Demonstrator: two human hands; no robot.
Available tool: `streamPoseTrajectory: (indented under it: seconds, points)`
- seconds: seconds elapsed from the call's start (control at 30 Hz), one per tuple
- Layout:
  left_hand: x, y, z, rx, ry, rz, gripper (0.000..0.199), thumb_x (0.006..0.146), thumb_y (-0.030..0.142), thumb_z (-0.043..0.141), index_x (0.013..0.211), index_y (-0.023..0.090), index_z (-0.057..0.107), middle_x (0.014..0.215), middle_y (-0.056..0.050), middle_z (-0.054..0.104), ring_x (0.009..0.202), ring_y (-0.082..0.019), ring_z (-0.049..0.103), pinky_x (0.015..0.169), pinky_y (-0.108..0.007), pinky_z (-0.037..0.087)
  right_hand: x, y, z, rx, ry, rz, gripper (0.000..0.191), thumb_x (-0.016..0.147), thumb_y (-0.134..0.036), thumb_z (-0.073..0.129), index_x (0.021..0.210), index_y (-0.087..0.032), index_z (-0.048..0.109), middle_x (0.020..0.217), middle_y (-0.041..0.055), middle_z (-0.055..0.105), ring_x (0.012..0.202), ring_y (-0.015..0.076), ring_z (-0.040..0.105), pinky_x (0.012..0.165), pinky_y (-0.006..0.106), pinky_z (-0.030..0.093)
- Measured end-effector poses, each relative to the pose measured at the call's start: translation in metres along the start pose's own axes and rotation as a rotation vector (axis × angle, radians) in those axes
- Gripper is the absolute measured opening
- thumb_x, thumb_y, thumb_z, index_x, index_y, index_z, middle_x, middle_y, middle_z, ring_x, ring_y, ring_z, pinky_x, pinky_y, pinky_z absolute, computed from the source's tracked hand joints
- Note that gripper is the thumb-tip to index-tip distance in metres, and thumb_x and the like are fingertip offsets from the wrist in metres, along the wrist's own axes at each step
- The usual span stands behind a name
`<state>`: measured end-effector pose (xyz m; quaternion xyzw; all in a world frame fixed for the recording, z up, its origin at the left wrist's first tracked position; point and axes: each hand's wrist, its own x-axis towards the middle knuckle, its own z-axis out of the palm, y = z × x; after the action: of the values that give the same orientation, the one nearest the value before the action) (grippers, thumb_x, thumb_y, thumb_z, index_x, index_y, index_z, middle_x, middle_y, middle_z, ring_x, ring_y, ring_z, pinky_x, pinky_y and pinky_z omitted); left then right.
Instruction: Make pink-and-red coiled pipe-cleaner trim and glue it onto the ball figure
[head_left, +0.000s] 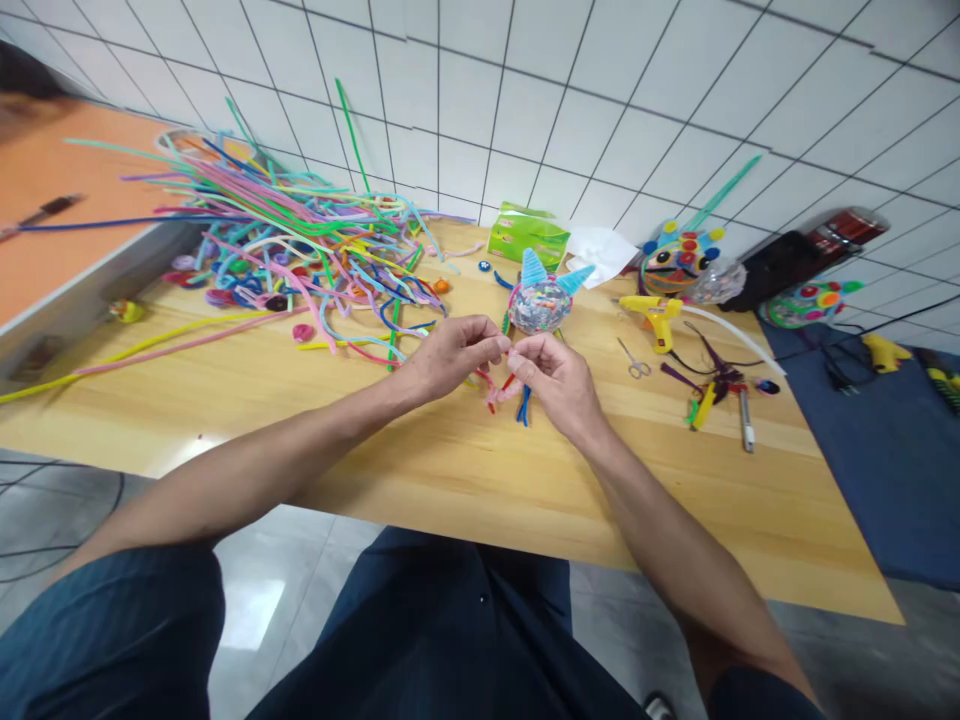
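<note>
Over the middle of the table, my left hand [457, 355] and my right hand [559, 385] meet with thumbs and forefingers pinched together. Whatever lies between the fingertips is too small to make out. Just below them are short pink and red pipe cleaner pieces [493, 394], partly covered by the right hand. Blue pipe cleaner ends [523, 408] stick out beneath that hand. Behind the hands stands a round, glittery silver-grey ball [541, 304] with two light-blue pipe cleaner ears [533, 267] on top.
Left is a big heap of colored pipe cleaners [300, 225] with pompoms. A green tissue pack [529, 238] stands by the tiled wall. On the right are a yellow glue gun [654, 318], small scissors [635, 362], a utility knife [746, 422] and decorated balls [675, 262].
</note>
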<state>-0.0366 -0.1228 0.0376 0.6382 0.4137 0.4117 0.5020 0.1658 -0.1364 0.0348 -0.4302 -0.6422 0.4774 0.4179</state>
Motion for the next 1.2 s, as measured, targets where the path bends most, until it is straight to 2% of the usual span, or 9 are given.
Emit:
streamPoseTrajectory:
  seconds: [0.1, 0.2, 0.33, 0.4, 0.5, 0.63, 0.7, 0.93, 1.2]
  points:
    - [-0.001, -0.011, 0.0, 0.17, -0.026, 0.069, 0.05, 0.101, 0.066, 0.062, 0.09, 0.018, 0.069, 0.082, -0.004, 0.072, 0.076, -0.017, 0.066, 0.071, -0.028, 0.05, 0.0, 0.007, -0.003, 0.046, 0.02, 0.042, 0.036, 0.086, -0.055, 0.084, 0.092, -0.024, 0.068, 0.07, -0.0046, 0.063, 0.059, 0.015, 0.061, 0.059, 0.03, 0.048]
    - [0.004, -0.032, -0.024, 0.551, 0.015, 0.154, 0.039, 0.105, 0.053, 0.058, 0.093, 0.019, 0.074, 0.085, -0.005, 0.074, 0.082, -0.021, 0.066, 0.078, -0.034, 0.048, 0.002, 0.016, -0.009, 0.074, 0.057, 0.097, 0.038, 0.083, -0.058, 0.086, 0.089, -0.024, 0.069, 0.071, -0.004, 0.062, 0.061, 0.014, 0.056, 0.06, 0.029, 0.048]
    - [0.021, -0.055, -0.071, 0.802, 0.325, 0.108, 0.032, 0.102, 0.034, 0.062, 0.072, 0.022, 0.064, 0.074, -0.005, 0.068, 0.073, -0.022, 0.06, 0.08, -0.038, 0.049, 0.004, 0.025, -0.014, 0.146, 0.077, 0.166, 0.041, 0.077, -0.058, 0.089, 0.089, -0.023, 0.07, 0.074, -0.0032, 0.065, 0.064, 0.0132, 0.054, 0.061, 0.028, 0.047]
    - [0.026, -0.052, -0.08, 0.803, 0.446, 0.118, 0.022, 0.102, 0.028, 0.062, 0.083, 0.019, 0.068, 0.087, -0.008, 0.073, 0.085, -0.023, 0.063, 0.091, -0.041, 0.05, 0.003, 0.027, -0.014, 0.168, 0.079, 0.173, 0.039, 0.077, -0.055, 0.088, 0.092, -0.023, 0.071, 0.074, -0.0034, 0.066, 0.064, 0.0129, 0.055, 0.062, 0.027, 0.047]
    - [0.019, -0.031, -0.061, 0.759, 0.408, 0.156, 0.025, 0.104, 0.039, 0.065, 0.09, 0.02, 0.071, 0.093, -0.007, 0.074, 0.09, -0.022, 0.066, 0.092, -0.038, 0.051, 0.001, 0.027, -0.009, 0.16, 0.056, 0.162, 0.037, 0.079, -0.053, 0.086, 0.095, -0.024, 0.071, 0.075, -0.0032, 0.069, 0.064, 0.0137, 0.058, 0.061, 0.028, 0.047]
    - [0.003, -0.005, -0.009, 0.293, 0.023, 0.028, 0.04, 0.103, 0.057, 0.059, 0.09, 0.02, 0.068, 0.082, -0.002, 0.069, 0.072, -0.017, 0.064, 0.069, -0.029, 0.049, -0.004, 0.026, -0.003, 0.126, 0.021, 0.122, 0.031, 0.085, -0.051, 0.082, 0.097, -0.025, 0.068, 0.076, -0.0033, 0.071, 0.063, 0.014, 0.059, 0.061, 0.029, 0.047]
    - [0.002, -0.003, 0.008, 0.203, -0.067, -0.012, 0.04, 0.101, 0.056, 0.059, 0.085, 0.02, 0.065, 0.074, -0.001, 0.065, 0.068, -0.015, 0.061, 0.065, -0.027, 0.046, -0.007, 0.025, -0.003, 0.078, 0.011, 0.089, 0.026, 0.091, -0.049, 0.076, 0.098, -0.026, 0.067, 0.075, -0.0035, 0.071, 0.061, 0.0149, 0.06, 0.062, 0.03, 0.047]
    - [0.002, -0.015, 0.017, 0.267, -0.072, 0.003, 0.029, 0.1, 0.041, 0.056, 0.082, 0.019, 0.064, 0.075, 0.0, 0.064, 0.072, -0.015, 0.056, 0.066, -0.025, 0.04, -0.008, 0.02, -0.018, -0.555, -0.107, -0.249, 0.018, 0.099, -0.033, 0.065, 0.084, -0.026, 0.058, 0.084, 0.0015, 0.071, 0.081, 0.0196, 0.065, 0.077, 0.035, 0.045]
    - [-0.015, -0.036, 0.026, -0.037, -0.079, -0.121, 0.037, 0.102, 0.051, 0.06, 0.08, 0.021, 0.055, 0.066, 0.003, 0.053, 0.059, -0.011, 0.046, 0.054, -0.023, 0.037, -0.004, 0.031, -0.006, -0.683, -0.146, -0.44, 0.028, 0.102, -0.021, 0.052, 0.075, -0.026, 0.048, 0.071, -0.0015, 0.056, 0.068, 0.0171, 0.051, 0.07, 0.034, 0.039]
